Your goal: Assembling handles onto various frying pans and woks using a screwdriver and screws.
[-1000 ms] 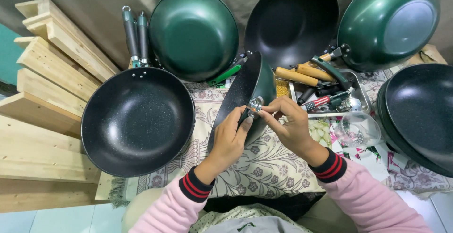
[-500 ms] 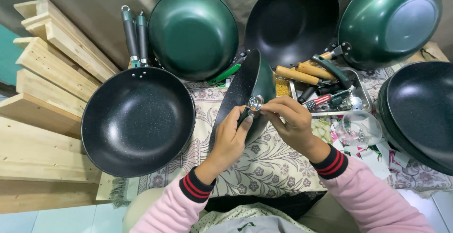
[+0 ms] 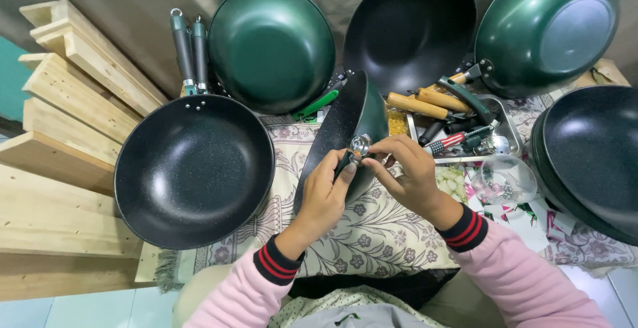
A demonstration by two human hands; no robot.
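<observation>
A dark speckled pan with a green outside stands on its edge in front of me. My left hand grips its rim from the left. My right hand is at the same spot on the rim, fingers pinched at a small shiny metal fitting on the pan's edge. Both wrists wear pink sleeves with dark red-striped cuffs.
A large black wok lies at left beside stacked wooden planks. Green and black woks lean against the back wall, more stacked at right. A metal tray of tools and wooden handles and a clear bowl sit on the floral cloth.
The hands stay at the pan's rim; the fingers of my right hand have shifted slightly around the metal fitting. The pan has barely moved.
</observation>
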